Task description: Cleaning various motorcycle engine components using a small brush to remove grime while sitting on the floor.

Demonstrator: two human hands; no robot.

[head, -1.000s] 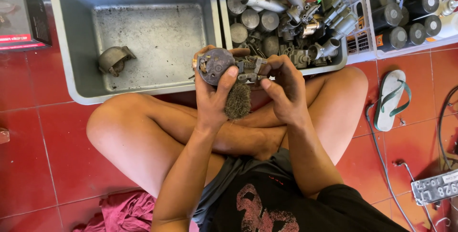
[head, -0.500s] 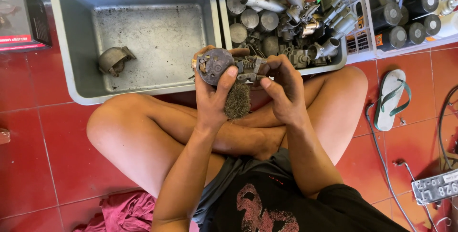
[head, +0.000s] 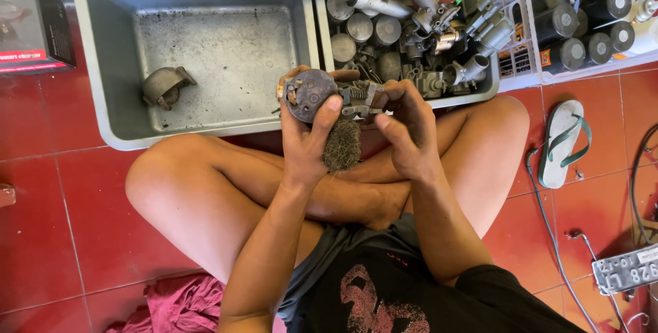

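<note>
Left hand clamped around a grimy round-faced grey metal carburettor body, held above the lap, just before the grey plastic tub. Right hand closed on its side fitting and a wad of steel wool. Risk: greasy metal slipping from the fingers. Long axis runs left-right; round face points toward the camera

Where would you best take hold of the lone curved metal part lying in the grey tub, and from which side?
Grip the curved metal part across its rounded outer band, coming straight down from above. It lies alone on the floor of the grey tub, whose walls block a side approach, and the curved band offers two opposite faces for the fingers.
</note>
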